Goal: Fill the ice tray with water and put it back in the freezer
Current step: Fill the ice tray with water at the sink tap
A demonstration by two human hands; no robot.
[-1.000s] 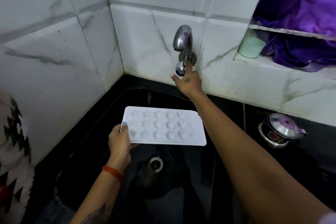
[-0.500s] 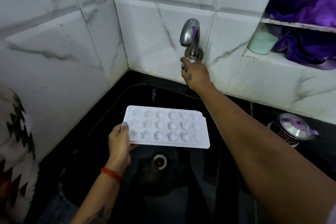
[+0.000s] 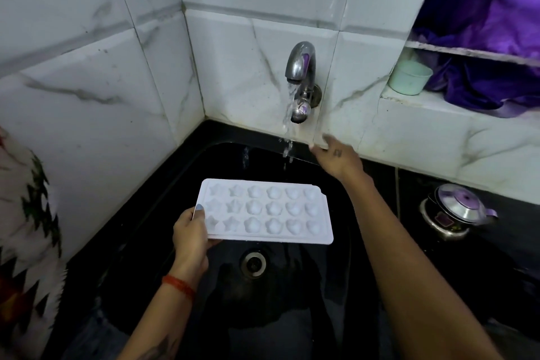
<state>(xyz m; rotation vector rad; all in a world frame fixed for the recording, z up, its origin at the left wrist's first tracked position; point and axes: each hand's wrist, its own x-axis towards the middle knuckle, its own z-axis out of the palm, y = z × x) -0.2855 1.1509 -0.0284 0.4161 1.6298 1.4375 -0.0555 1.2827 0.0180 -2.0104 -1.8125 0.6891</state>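
Left hand: our left hand (image 3: 190, 235) pinches the near-left corner of the ice tray (image 3: 264, 210), thumb on top, fingers curled underneath, forearm rising from the lower left with a red thread at the wrist.
Ice tray: white, with three rows of star and flower moulds; we hold it roughly level above the black sink (image 3: 163, 213), over the drain (image 3: 253, 262), nearer to us than the falling water.
Right hand: our right hand (image 3: 336, 156) is stretched forward on a long straight arm, back of the hand up, fingers loosely spread and closed on nothing; it sits just right of the stream and below the tap's knob (image 3: 301, 112), clear of it.
Tap: the steel tap (image 3: 301, 64) on the tiled wall is running; water (image 3: 289, 123) drops in a broken stream toward the sink's far edge, short of the tray.
Counter: on the black counter (image 3: 496, 272) to the right stands a small steel lidded pot (image 3: 455, 215).
Ledge: a pale green cup (image 3: 409, 77) beside purple cloth (image 3: 491, 47).
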